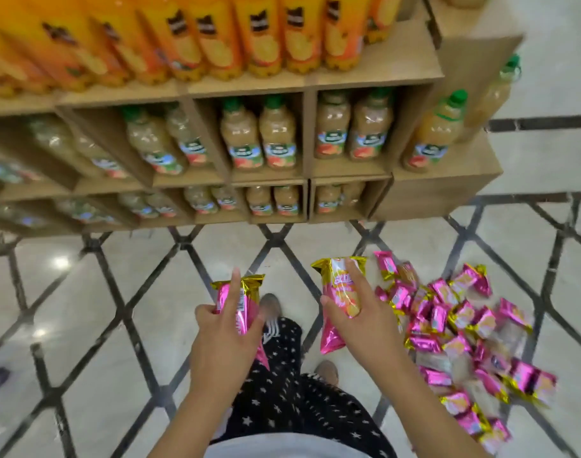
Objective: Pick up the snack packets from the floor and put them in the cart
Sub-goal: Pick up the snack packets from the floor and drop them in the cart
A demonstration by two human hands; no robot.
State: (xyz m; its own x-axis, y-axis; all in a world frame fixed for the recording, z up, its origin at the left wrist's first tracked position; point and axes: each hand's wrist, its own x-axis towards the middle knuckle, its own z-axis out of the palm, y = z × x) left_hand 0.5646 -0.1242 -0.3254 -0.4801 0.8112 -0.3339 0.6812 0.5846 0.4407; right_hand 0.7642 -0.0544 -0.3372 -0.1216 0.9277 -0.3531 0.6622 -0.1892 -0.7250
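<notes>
Fingers (233, 287) of the left hand (223, 328) are curled round one pink-and-gold snack packet (248, 294), and a second packet (338, 285) is gripped by the right hand (358, 322); both are held above the floor (117, 292). Such foil packs are judged light, slick and crushable, best taken round the middle. A pile of packets (464, 342) lies to the right, juice shelves (375, 74) stand ahead, and no cart is seen.

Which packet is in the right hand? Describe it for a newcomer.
Below the cardboard juice shelf, a pile of pink packets lies on the tiled floor. Just left of it, the right hand holds a long packet in the air. Unlike the barcode-side packet in the left hand, it shows an orange front.
</notes>
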